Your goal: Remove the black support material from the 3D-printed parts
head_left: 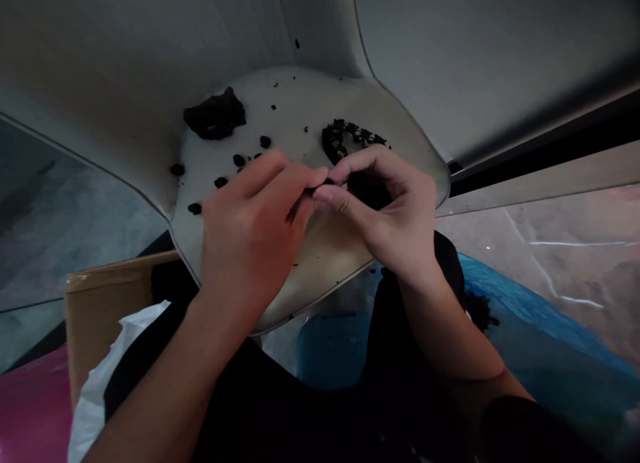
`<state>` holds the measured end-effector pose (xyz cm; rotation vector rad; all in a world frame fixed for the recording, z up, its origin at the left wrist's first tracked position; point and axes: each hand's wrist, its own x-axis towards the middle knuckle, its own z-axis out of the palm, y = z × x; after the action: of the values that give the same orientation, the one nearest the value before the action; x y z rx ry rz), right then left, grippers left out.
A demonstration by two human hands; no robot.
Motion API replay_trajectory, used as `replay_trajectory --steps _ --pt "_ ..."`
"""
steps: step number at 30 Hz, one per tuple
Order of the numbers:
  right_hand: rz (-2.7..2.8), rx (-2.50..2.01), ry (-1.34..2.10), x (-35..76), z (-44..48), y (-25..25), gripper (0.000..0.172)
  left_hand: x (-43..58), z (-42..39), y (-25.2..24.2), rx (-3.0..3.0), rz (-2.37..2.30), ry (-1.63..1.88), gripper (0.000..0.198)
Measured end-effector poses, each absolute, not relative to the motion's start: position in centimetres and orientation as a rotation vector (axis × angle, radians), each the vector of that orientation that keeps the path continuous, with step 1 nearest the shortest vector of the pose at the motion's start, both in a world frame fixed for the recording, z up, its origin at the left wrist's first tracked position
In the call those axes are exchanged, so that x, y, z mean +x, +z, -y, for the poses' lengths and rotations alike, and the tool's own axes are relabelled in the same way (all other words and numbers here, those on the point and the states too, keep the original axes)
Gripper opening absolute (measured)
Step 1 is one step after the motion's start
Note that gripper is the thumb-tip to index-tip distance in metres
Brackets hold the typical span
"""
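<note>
My left hand (250, 219) and my right hand (395, 203) meet over a pale chair seat (280, 303), fingertips almost touching. Both are closed in a pinch around a small black piece (327, 181), mostly covered by the fingers. A dark strip shows under the left fingers; I cannot make out what it is. Just beyond the right hand lies a curved black strip with cut-out shapes (333, 139). Several small rounded black pieces (265, 141) are scattered beyond and beside the left hand. At the seat's far left sits a crumpled black lump (216, 115).
Tiny black crumbs dot the seat. The chair's upright back (200, 36) rises behind it. A cardboard box (83, 323) stands at lower left by a pink surface (35, 409). Blue plastic sheeting (540, 323) lies at lower right, with a blue object (330, 349) between the knees.
</note>
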<state>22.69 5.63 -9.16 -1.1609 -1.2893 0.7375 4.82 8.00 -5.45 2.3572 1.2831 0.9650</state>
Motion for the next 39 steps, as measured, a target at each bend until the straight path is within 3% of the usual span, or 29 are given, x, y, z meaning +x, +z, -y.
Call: replay_trajectory --steps 6,12,16,19,25,28,32,35,39 --pt "1.241 -1.199 0.782 23.2 -5.8 -9.9 0.027 5.7 -8.1 -5.1 2.102 -1.204 0.995 0.007" --pt "1.241 -1.097 0.755 22.8 -5.7 -10.5 0.013 6.3 -8.8 -5.5 1.589 -1.122 1.093 0.008" --pt "1.259 -1.220 0.639 24.5 -5.8 -10.7 0.016 3.4 -10.8 -4.5 1.496 -1.157 1.202 0.014" --pt "1.225 -1.255 0.639 26.0 -6.2 -10.9 0.019 1.3 -12.2 -4.1 1.467 -1.144 1.058 0.013" --pt "1.238 -1.283 0.658 26.1 -6.4 -10.4 0.014 0.2 -13.4 -6.9 1.671 -1.176 0.882 0.029" --pt "1.231 -1.269 0.678 26.1 -6.5 -10.4 0.013 -0.1 -13.8 -8.0 1.921 -1.336 0.873 0.025" --pt "1.275 -1.281 0.634 26.6 -7.2 -10.9 0.012 -0.3 -13.8 -8.3 2.131 -1.501 0.526 0.012" --pt "1.355 -1.383 0.542 27.0 -7.9 -11.9 0.004 -0.3 -13.7 -8.5 2.180 -1.557 0.339 0.015" --pt "1.378 -1.607 0.446 27.7 -8.9 -13.8 0.020 -0.2 -13.8 -8.7 2.183 -1.589 0.325 0.016"
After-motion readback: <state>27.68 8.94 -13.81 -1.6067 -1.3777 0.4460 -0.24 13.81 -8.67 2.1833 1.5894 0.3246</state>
